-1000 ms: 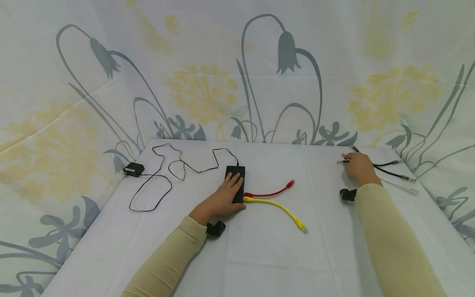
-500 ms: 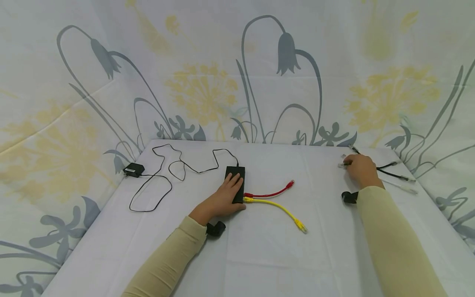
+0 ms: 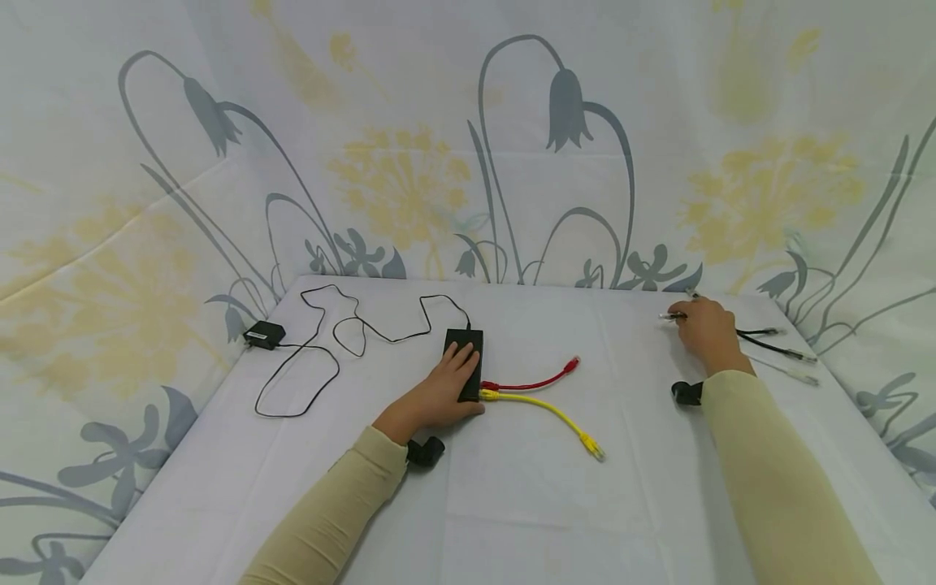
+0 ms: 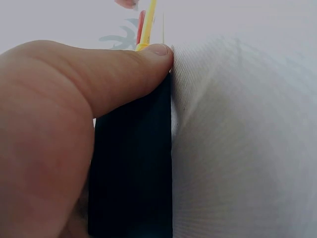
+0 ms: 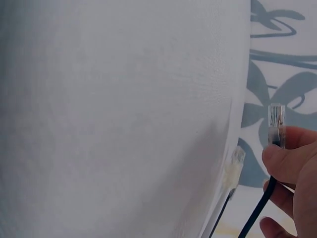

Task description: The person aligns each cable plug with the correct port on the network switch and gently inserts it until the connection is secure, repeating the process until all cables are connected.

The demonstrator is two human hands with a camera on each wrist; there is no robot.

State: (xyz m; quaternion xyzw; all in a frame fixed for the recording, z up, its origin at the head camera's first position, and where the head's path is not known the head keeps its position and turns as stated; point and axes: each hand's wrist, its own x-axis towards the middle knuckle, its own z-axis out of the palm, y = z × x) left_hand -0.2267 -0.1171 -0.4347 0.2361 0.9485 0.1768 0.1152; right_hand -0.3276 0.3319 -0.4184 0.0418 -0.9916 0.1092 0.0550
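My left hand [image 3: 437, 394] rests on a black network box [image 3: 472, 382], fingers laid straight over its top. In the left wrist view the thumb [image 4: 131, 69] presses along the side of the box. A red network cable [image 3: 530, 383] and a yellow network cable [image 3: 548, 405] run from its right side. At the back right, my right hand [image 3: 708, 331] pinches a black network cable [image 5: 257, 210] between thumb and finger, just behind its clear plug [image 5: 277, 116]. Another clear plug [image 5: 237, 157] lies by the table edge, below the hand.
Black cable ends [image 3: 786, 353] and a white cable [image 3: 793, 374] lie right of my right hand. A thin black power lead [image 3: 395, 338] loops from the box to a power adapter [image 3: 264, 334] at the left. A patterned curtain [image 3: 409, 187] hangs behind the table.
My right hand has shifted slightly, and the pinched plug now points out further to the left of its fingers. The left hand and the box have stayed in place.
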